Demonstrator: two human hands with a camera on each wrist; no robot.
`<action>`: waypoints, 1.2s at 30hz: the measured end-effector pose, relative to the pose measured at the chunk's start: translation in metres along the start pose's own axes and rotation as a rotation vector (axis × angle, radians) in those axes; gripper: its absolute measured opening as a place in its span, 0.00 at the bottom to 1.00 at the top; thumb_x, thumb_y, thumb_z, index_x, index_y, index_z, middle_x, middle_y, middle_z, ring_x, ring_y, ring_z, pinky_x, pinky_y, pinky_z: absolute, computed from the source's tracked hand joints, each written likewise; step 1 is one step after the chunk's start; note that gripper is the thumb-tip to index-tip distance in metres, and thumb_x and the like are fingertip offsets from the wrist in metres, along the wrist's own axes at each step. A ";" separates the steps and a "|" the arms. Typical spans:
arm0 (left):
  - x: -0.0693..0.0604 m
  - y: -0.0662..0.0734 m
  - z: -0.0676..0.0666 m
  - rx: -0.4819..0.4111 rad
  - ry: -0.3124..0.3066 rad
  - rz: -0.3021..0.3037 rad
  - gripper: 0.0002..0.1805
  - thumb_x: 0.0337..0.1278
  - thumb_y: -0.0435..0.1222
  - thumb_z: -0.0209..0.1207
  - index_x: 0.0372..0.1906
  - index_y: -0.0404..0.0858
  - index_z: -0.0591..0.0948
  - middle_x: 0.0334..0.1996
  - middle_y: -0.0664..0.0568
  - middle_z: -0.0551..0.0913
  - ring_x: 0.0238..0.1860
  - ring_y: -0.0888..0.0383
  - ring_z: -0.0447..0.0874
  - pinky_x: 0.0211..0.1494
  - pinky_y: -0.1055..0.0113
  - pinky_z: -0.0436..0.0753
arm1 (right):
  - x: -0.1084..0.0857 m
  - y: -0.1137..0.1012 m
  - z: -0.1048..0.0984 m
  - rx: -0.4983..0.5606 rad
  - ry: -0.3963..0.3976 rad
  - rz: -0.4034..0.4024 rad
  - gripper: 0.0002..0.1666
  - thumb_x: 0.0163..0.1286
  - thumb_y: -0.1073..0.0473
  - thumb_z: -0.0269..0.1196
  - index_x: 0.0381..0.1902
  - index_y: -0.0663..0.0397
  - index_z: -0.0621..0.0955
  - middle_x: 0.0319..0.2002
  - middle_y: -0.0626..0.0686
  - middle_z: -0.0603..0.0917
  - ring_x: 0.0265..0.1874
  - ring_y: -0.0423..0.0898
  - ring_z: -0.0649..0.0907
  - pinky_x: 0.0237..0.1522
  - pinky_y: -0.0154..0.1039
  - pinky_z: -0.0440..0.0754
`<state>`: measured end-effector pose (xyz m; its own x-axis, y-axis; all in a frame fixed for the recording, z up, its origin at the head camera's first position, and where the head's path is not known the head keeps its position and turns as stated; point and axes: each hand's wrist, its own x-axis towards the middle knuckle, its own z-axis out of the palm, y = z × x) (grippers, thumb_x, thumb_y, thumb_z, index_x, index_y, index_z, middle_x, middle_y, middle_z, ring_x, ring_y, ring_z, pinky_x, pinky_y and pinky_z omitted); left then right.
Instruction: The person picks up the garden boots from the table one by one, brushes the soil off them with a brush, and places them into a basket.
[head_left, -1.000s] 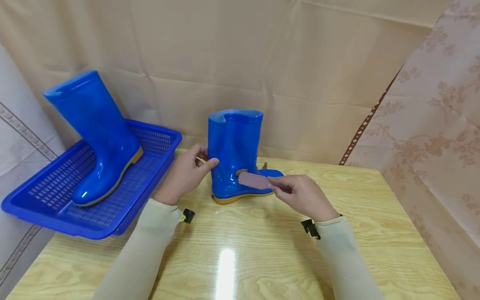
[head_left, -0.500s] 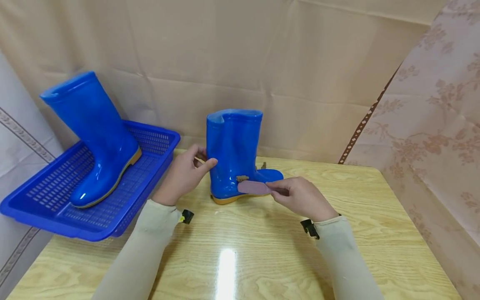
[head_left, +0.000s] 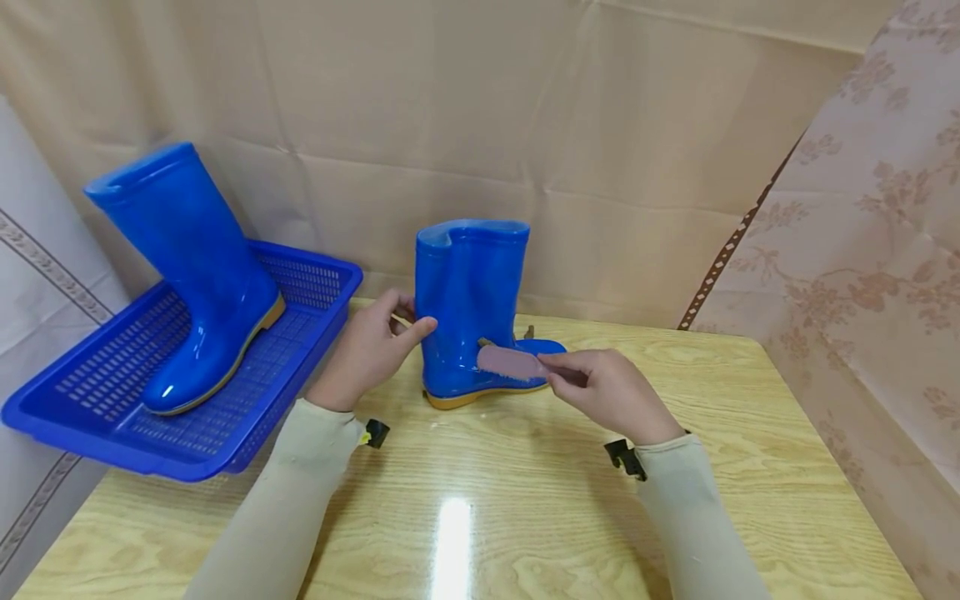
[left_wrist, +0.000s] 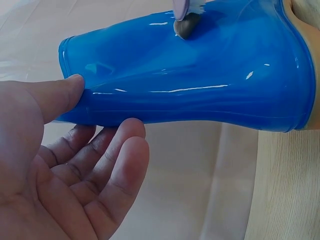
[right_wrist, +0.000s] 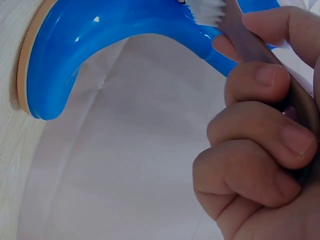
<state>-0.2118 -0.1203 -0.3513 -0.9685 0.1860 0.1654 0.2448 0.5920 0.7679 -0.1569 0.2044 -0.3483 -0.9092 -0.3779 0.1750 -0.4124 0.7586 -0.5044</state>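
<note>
A blue rubber boot (head_left: 468,292) with a tan sole stands upright on the table, toe pointing right. My left hand (head_left: 371,346) holds the back of its shaft, thumb on the near side and fingers behind, as the left wrist view shows the hand (left_wrist: 75,160) too. My right hand (head_left: 607,387) grips the handle of a mauve scrubbing brush (head_left: 510,363), whose head lies against the boot near the ankle. White bristles (right_wrist: 207,11) show in the right wrist view. A brown smear (left_wrist: 187,26) marks the boot beside the brush, partly hidden by it. Another brown lump (head_left: 529,332) sits at the instep.
On the left, a blue plastic basket (head_left: 225,454) carries a second blue boot (head_left: 202,250), tilted against its far side. The wood-grain table (head_left: 525,508) reaches a beige cloth (head_left: 600,208) at the back and a floral cloth (head_left: 862,317) at right.
The brush head dipped toward the sole, uncovering the brown smear, then rose back over part of it. My left hand has stayed on the shaft.
</note>
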 end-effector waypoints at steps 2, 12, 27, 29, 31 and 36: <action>0.000 0.001 0.000 0.000 0.004 0.002 0.22 0.73 0.53 0.59 0.57 0.41 0.76 0.47 0.48 0.83 0.42 0.51 0.81 0.37 0.59 0.82 | 0.000 0.001 0.000 0.008 0.023 -0.009 0.17 0.74 0.58 0.67 0.58 0.49 0.87 0.43 0.47 0.91 0.23 0.37 0.79 0.24 0.34 0.75; -0.001 0.001 0.001 -0.002 -0.003 -0.016 0.23 0.74 0.53 0.59 0.59 0.41 0.75 0.47 0.48 0.82 0.43 0.51 0.81 0.38 0.60 0.82 | 0.007 0.002 0.012 0.032 0.070 -0.081 0.21 0.75 0.58 0.66 0.64 0.47 0.84 0.32 0.39 0.87 0.19 0.39 0.73 0.21 0.33 0.69; 0.000 0.001 0.001 -0.008 -0.003 0.001 0.23 0.74 0.53 0.58 0.59 0.41 0.75 0.47 0.49 0.82 0.43 0.51 0.81 0.38 0.59 0.82 | 0.008 0.007 0.013 -0.043 -0.030 -0.043 0.19 0.76 0.57 0.66 0.63 0.46 0.85 0.43 0.45 0.90 0.21 0.38 0.73 0.22 0.35 0.69; 0.000 0.001 0.001 -0.009 -0.001 0.009 0.22 0.74 0.53 0.58 0.59 0.41 0.75 0.47 0.49 0.82 0.43 0.51 0.81 0.38 0.59 0.82 | 0.006 0.007 0.009 -0.026 -0.054 -0.010 0.19 0.76 0.57 0.65 0.63 0.46 0.85 0.48 0.47 0.90 0.25 0.37 0.78 0.26 0.35 0.75; 0.000 0.001 0.001 -0.009 0.002 0.018 0.22 0.74 0.52 0.58 0.58 0.41 0.75 0.47 0.49 0.82 0.42 0.51 0.81 0.38 0.58 0.82 | 0.003 0.006 0.004 -0.009 -0.090 0.024 0.19 0.76 0.57 0.65 0.63 0.47 0.85 0.50 0.48 0.90 0.30 0.38 0.82 0.31 0.35 0.80; 0.000 0.002 0.001 -0.012 0.000 0.019 0.21 0.74 0.52 0.59 0.58 0.41 0.75 0.47 0.49 0.82 0.42 0.51 0.81 0.39 0.58 0.82 | -0.001 0.006 -0.002 -0.008 -0.142 0.038 0.17 0.75 0.59 0.65 0.59 0.52 0.86 0.50 0.50 0.90 0.37 0.38 0.84 0.41 0.38 0.85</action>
<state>-0.2112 -0.1187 -0.3506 -0.9636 0.1972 0.1803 0.2629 0.5791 0.7717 -0.1584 0.2109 -0.3495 -0.9070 -0.4196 0.0346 -0.3789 0.7777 -0.5017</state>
